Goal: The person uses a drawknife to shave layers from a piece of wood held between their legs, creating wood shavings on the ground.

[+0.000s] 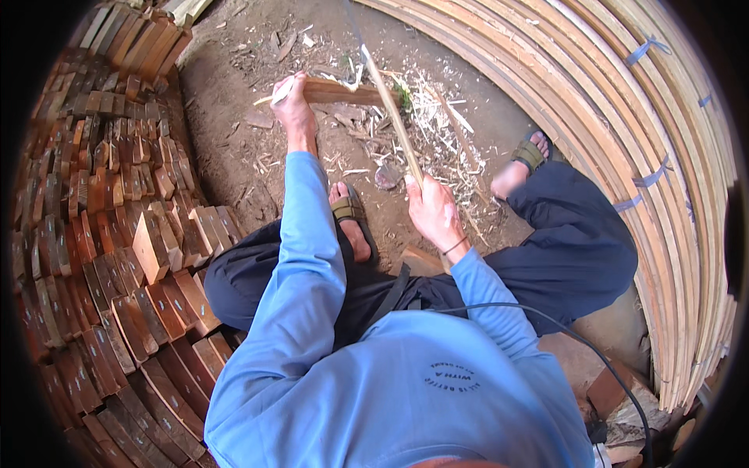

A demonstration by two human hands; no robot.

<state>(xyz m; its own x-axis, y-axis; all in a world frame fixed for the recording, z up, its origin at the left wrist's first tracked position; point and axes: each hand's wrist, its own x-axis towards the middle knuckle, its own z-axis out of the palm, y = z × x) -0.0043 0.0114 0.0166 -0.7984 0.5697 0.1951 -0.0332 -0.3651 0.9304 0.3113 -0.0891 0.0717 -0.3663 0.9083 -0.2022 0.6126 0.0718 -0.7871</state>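
L hand (293,105), reached out fwd, has fingers curled closed round a pale wood piece (275,98), pointed end poking out on the hand's left side; brown wood block (335,91) runs off right from the same hand, can't tell if it's gripped too or is one pc w/ the pale bit. R hand (434,210), nearer the body, is wrapped tight round a long pale stick (394,113), which slants fwd & a bit left, crossing in front of the block's R end in this view; can't tell if they touch. Thin grey length (354,27) carries on from the stick's far end to the top edge, too thin to tell what it is. Dark band (454,246) on R wrist

Further out: wood shavings (449,117) scattered on dirt floor (222,125), thickest just R of the block. Sandalled feet either side, L foot (355,226) below L hand, R foot (519,168) out to the right. Dark trousers (577,234), blue shirt (374,374), black cable (581,337) across lower R. Stacked short boards (148,312) all down the left, long boards (577,86) w/ grey-blue ties (646,51) curving along the right
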